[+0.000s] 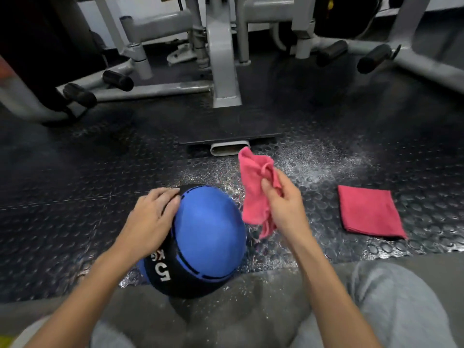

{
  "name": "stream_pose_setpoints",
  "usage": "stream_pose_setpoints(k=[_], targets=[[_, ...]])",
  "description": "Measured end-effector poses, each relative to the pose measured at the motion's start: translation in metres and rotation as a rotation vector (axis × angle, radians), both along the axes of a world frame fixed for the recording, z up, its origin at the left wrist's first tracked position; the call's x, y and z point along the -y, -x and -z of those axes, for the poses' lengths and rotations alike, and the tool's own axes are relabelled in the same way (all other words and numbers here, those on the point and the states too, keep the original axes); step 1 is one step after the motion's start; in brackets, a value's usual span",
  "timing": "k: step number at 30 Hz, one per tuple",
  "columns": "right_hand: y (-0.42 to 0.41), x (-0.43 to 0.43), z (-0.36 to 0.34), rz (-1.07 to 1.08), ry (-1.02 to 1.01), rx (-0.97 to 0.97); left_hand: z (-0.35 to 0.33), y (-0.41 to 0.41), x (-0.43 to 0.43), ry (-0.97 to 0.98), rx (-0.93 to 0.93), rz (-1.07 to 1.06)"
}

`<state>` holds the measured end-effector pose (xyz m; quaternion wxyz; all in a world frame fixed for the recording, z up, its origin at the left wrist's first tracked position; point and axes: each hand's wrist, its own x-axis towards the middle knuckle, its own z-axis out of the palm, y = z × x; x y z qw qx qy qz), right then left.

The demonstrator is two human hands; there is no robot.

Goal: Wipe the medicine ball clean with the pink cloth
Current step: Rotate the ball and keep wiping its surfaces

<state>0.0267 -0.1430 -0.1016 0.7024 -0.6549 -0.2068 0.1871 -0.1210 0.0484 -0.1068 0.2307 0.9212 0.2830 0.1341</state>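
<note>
A blue and black medicine ball (208, 232) marked 5 KG rests on the studded rubber floor just in front of my knees. My left hand (150, 219) lies flat on its upper left side, fingers spread over the black band. My right hand (283, 204) is raised to the right of the ball and pinches a crumpled pink cloth (253, 187), which hangs loose in the air, close to the ball's right edge but apart from it.
A second pink cloth (369, 212), folded square, lies on the floor (75, 209) to the right. A grey gym machine frame (223, 71) with black foam rollers and a flat base plate (231, 131) stands ahead. My grey trouser legs fill the bottom.
</note>
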Motion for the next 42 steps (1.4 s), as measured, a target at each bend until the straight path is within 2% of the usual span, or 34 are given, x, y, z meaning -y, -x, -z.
stream_pose_setpoints(k=[2, 4, 5, 8, 9, 10, 12, 14, 15, 16, 18, 21, 22, 23, 24, 25, 29, 30, 31, 32, 35, 37, 39, 40, 41, 42], targets=[[-0.008, -0.008, -0.007, 0.023, -0.025, 0.014, 0.009, 0.007, 0.007, 0.010, 0.066, -0.036], [0.004, -0.025, -0.012, -0.021, 0.039, 0.105, 0.014, 0.010, 0.005, 0.027, 0.141, -0.096], [0.015, -0.037, -0.008, -0.064, 0.087, 0.194, 0.014, 0.011, 0.002, 0.051, 0.168, -0.109], [0.056, -0.070, 0.018, -0.138, 0.329, 0.636, 0.015, 0.017, -0.007, 0.142, 0.247, -0.046], [0.055, -0.075, 0.027, -0.095, 0.355, 0.664, 0.016, 0.019, -0.009, 0.169, 0.267, -0.034], [0.047, -0.078, 0.032, -0.066, 0.311, 0.539, 0.015, 0.019, -0.011, 0.188, 0.273, -0.038], [0.025, -0.075, 0.041, -0.080, 0.211, 0.145, 0.017, 0.018, -0.014, 0.205, 0.272, -0.074], [0.007, -0.069, 0.047, -0.130, 0.245, -0.199, 0.015, 0.013, -0.016, 0.211, 0.261, -0.107], [0.002, -0.068, 0.049, -0.135, 0.266, -0.300, 0.013, 0.009, -0.017, 0.210, 0.247, -0.123], [0.000, -0.067, 0.047, -0.117, 0.288, -0.322, 0.012, 0.004, -0.017, 0.206, 0.232, -0.135], [0.009, -0.072, 0.040, -0.059, 0.286, -0.125, 0.009, -0.006, -0.018, 0.177, 0.202, -0.160], [0.042, -0.090, 0.025, 0.043, 0.197, 0.553, 0.007, -0.014, -0.024, 0.184, 0.138, -0.192], [0.052, -0.095, 0.026, 0.036, 0.180, 0.736, 0.007, -0.015, -0.026, 0.214, 0.131, -0.187], [0.056, -0.099, 0.028, 0.009, 0.165, 0.826, 0.006, -0.015, -0.029, 0.244, 0.134, -0.184], [0.049, -0.100, 0.035, -0.034, 0.143, 0.807, 0.006, -0.015, -0.032, 0.275, 0.141, -0.188], [0.038, -0.099, 0.038, -0.072, 0.130, 0.681, 0.007, -0.015, -0.036, 0.298, 0.142, -0.197], [-0.001, -0.078, 0.050, -0.045, 0.216, -0.080, 0.008, -0.024, -0.040, 0.318, 0.116, -0.275], [-0.005, -0.079, 0.049, -0.037, 0.249, -0.177, 0.007, -0.028, -0.039, 0.308, 0.102, -0.291], [-0.003, -0.082, 0.045, -0.013, 0.275, -0.146, 0.004, -0.033, -0.037, 0.299, 0.088, -0.308], [0.002, -0.087, 0.040, 0.036, 0.295, 0.014, 0.005, -0.036, -0.040, 0.296, 0.070, -0.320], [0.047, -0.103, 0.028, 0.061, 0.173, 0.695, 0.010, -0.039, -0.057, 0.409, 0.054, -0.272], [0.078, -0.103, 0.032, -0.003, 0.136, 0.945, 0.017, -0.039, -0.069, 0.445, 0.042, -0.241], [0.074, -0.094, 0.040, -0.028, 0.117, 1.012, 0.019, -0.042, -0.077, 0.422, 0.049, -0.264], [0.065, -0.090, 0.048, -0.005, 0.081, 0.953, 0.018, -0.043, -0.080, 0.438, 0.075, -0.304], [0.057, -0.085, 0.055, 0.033, 0.062, 0.805, 0.016, -0.045, -0.080, 0.479, 0.100, -0.331], [0.048, -0.079, 0.059, 0.100, 0.046, 0.574, 0.020, -0.046, -0.083, 0.504, 0.112, -0.374]])
